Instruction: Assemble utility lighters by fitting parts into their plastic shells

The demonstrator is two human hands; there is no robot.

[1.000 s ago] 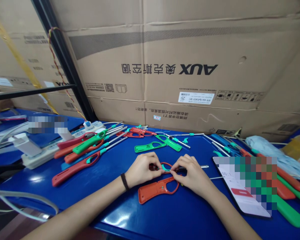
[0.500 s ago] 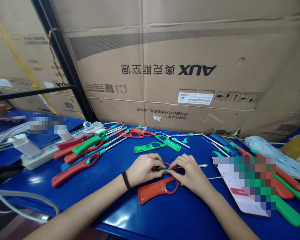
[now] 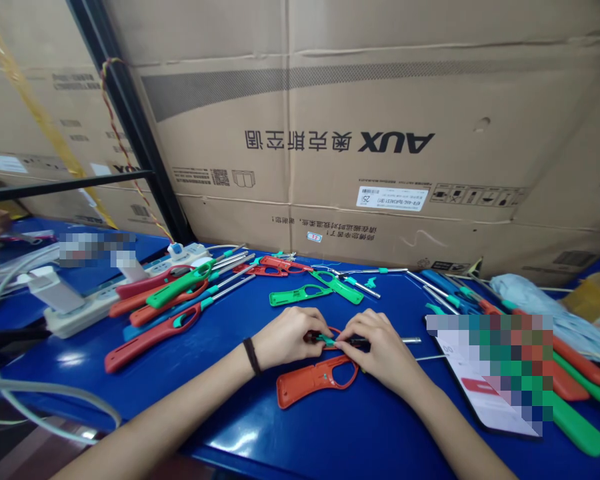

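My left hand [image 3: 296, 337] and my right hand [image 3: 373, 343] meet in front of me with fingertips closed. Between them is a small green lighter trigger [image 3: 326, 340], pinched from both sides. Part of an orange lighter handle shell [image 3: 338, 330] shows behind the fingers, mostly hidden. A metal lighter tube [image 3: 411, 341] sticks out to the right from under my right hand. Just below the hands, an orange shell half [image 3: 300, 387] lies on the blue table with its hollow side up.
Green shell halves [image 3: 300, 294] and red shell halves [image 3: 270, 265] lie beyond my hands. Several lighters [image 3: 155, 337] rest against a power strip [image 3: 80, 313] at left. A phone [image 3: 485, 393] and more lighters [image 3: 580, 420] are at right. A large cardboard box [image 3: 320, 87] stands behind.
The metal tube has slid slightly to the right, and more of the green trigger shows between my fingertips. Both hands stay in nearly the same place.
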